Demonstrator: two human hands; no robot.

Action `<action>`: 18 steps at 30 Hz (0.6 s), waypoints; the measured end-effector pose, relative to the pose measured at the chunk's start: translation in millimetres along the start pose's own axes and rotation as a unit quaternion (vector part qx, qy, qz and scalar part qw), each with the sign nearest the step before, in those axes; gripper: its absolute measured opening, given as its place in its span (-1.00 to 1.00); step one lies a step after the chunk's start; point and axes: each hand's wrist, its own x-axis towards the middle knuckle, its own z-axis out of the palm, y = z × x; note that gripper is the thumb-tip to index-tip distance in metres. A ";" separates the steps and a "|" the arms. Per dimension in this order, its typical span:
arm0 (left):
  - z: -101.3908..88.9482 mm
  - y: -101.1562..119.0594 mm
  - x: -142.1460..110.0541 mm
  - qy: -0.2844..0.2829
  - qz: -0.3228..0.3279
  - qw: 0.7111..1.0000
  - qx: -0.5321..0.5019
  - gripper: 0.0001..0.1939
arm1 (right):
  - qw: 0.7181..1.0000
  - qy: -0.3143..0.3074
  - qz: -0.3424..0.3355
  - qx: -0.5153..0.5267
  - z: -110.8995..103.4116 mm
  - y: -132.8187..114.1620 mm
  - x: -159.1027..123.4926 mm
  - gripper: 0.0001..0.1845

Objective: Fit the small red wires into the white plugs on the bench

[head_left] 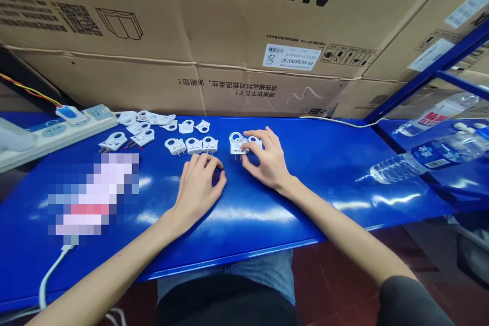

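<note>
My right hand (265,160) pinches a white plug with a round ring handle (237,143); its metal pins point toward me. Another white ring-handled plug (254,140) lies partly hidden behind those fingers. My left hand (199,181) rests on the table with curled fingers, thumb close to the index finger. A tiny dark and red bit (216,176) shows between them, too small to make out. Just beyond its fingertips, three similar plugs stand in a row, among them a middle plug (194,145) and a right-end plug (210,143).
More white plugs (143,136) lie at the back left, beside a white power strip (55,131). A blurred-out pink object (95,193) with a white cable (49,270) lies on the blue table (305,257). Cardboard boxes (153,76) stand behind. Plastic bottles (431,158) lie right, near a blue frame (412,89).
</note>
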 end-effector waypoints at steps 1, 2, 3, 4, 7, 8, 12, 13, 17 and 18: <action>-0.5 -0.1 0.0 0.001 0.004 1.000 -0.004 -0.96 | 1.000 0.003 -0.004 -0.002 -1.1 -0.6 0.1 -0.84; -1.1 -0.3 0.0 0.002 0.007 1.000 -0.008 -0.95 | 1.000 0.005 -0.006 -0.003 -2.1 -1.3 0.1 -0.85; -1.8 -0.5 0.0 0.005 0.011 1.000 -0.013 -0.94 | 1.000 0.003 -0.008 -0.004 -3.0 -2.1 0.0 -0.85; -2.4 -0.6 0.1 0.010 0.013 1.000 -0.018 -0.92 | 1.000 -0.002 -0.009 -0.004 -3.8 -3.0 -0.2 -0.85; -4.0 -0.5 0.8 0.037 0.015 0.999 -0.035 -0.88 | 1.000 -0.015 -0.017 -0.002 -4.8 -5.3 -1.4 -0.85; -4.3 -0.3 1.0 0.048 0.015 0.998 -0.041 -0.87 | 1.000 -0.019 -0.021 -0.001 -4.8 -6.1 -1.9 -0.85; -4.9 1.2 1.4 0.109 0.029 0.991 -0.071 -0.89 | 0.999 -0.049 -0.023 -0.001 -3.8 -8.5 -3.9 -0.85; -5.1 1.5 1.4 0.125 0.031 0.989 -0.076 -0.90 | 0.998 -0.055 -0.023 -0.003 -3.5 -8.8 -4.3 -0.85; -5.7 1.7 1.1 0.146 0.032 0.986 -0.074 -0.93 | 0.997 -0.058 -0.050 -0.012 -1.8 -8.2 -5.6 -0.84; -5.8 1.5 1.1 0.146 0.034 0.986 -0.074 -0.92 | 0.997 -0.056 -0.058 -0.012 -1.2 -7.9 -5.8 -0.84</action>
